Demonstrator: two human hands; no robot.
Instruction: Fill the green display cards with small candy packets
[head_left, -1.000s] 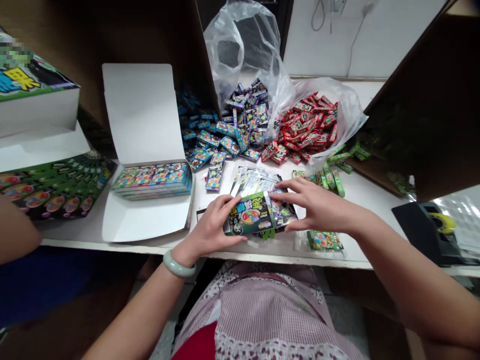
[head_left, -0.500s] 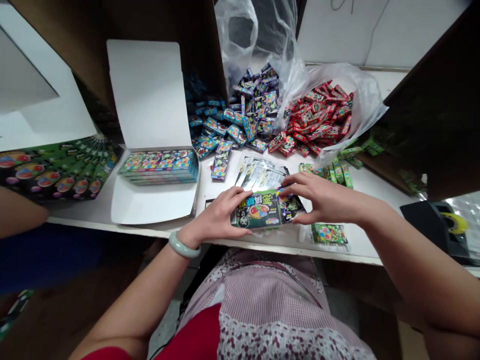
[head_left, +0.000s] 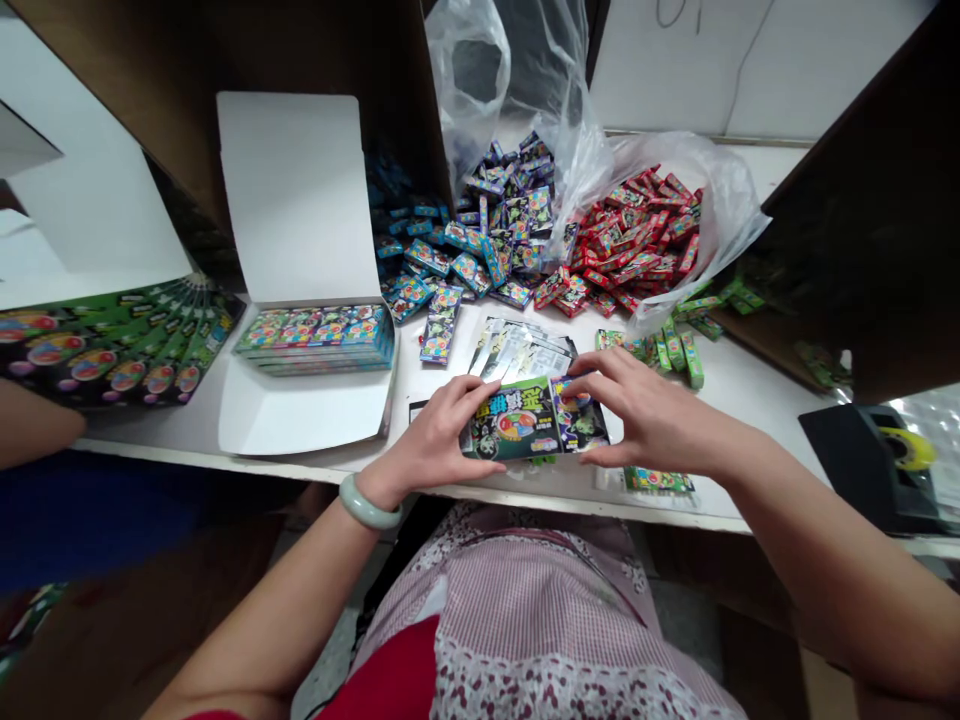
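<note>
Both my hands grip a small green printed packet (head_left: 514, 425) with a purple packet (head_left: 579, 418) at its right end, just above the white table's front edge (head_left: 525, 495). My left hand (head_left: 431, 440), a pale green bangle on its wrist, pinches the green packet's left side. My right hand (head_left: 649, 415) closes its fingers on the purple packet's end. Under them lies a fan of silvery sleeves (head_left: 517, 350). A green packet in clear wrap (head_left: 658, 482) lies by my right wrist.
An open white box (head_left: 300, 410) holds a stack of blue packets (head_left: 319, 337). Clear bags spill piles of blue packets (head_left: 480, 250) and red packets (head_left: 630, 245); green packets (head_left: 675, 345) lie to the right. A tape dispenser (head_left: 877, 465) sits far right, printed green sheets (head_left: 112, 345) far left.
The purple packet has slid closer in against the green one. My hands stay in the same place while the view shifts a little.
</note>
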